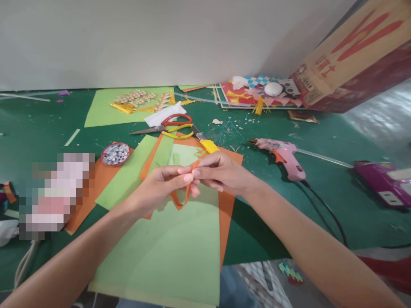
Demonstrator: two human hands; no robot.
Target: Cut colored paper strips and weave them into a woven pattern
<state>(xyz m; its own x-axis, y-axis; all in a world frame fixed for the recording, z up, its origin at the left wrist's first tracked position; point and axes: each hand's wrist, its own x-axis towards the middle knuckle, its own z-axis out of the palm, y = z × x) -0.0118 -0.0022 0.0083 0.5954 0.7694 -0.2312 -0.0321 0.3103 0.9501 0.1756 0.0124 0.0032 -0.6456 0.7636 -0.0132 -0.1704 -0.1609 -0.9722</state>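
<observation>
An orange paper strip (181, 204), bent into a loop, hangs from between my two hands. My left hand (167, 182) pinches it between thumb and finger, and my right hand (221, 171) grips it right beside, fingertips nearly touching. Beneath them lies a large light green paper sheet (160, 252) over orange sheets (229, 214). Just beyond my right hand is a yellow-handled utility knife (208, 144), partly covered by the fingers. Scissors (173, 127) with red and yellow handles rest behind it. A small green and orange woven paper piece (201, 152) shows beside the knife.
A pink glue gun (282, 154) with its cord lies at right, near a purple power strip (382, 182). At left stand a red dish of beads (115, 154) and a pixelated object (61, 192). Woven paper pieces (136, 98) and a paper bag (356, 55) line the back.
</observation>
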